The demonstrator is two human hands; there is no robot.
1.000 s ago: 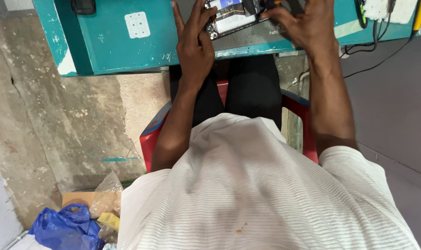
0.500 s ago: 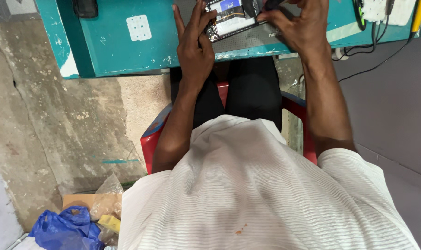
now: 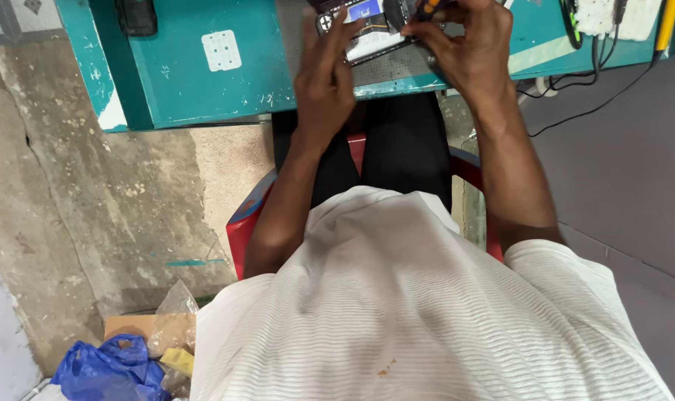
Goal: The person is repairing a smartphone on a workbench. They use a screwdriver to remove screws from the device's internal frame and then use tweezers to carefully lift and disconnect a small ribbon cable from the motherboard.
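- While I watch from above, the left hand [image 3: 324, 82] lies flat, fingers spread, pinning the opened dark handheld device with a pale inner panel [image 3: 367, 30] against the teal painted table [image 3: 203, 82], presumably to steady it.
- Right hand [image 3: 467, 52] pinches a small orange-tipped tool [image 3: 432, 7] over the device.
- Device sits near the table's front edge; open room lies leftward, black cables [image 3: 597, 96] crowd the right.

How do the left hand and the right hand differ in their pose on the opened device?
The left hand lies flat with fingers stretched over the opened device; the right hand is curled, pinching a small orange-handled tool. The left sits nearer the table edge, the right further in. Both touch the device.
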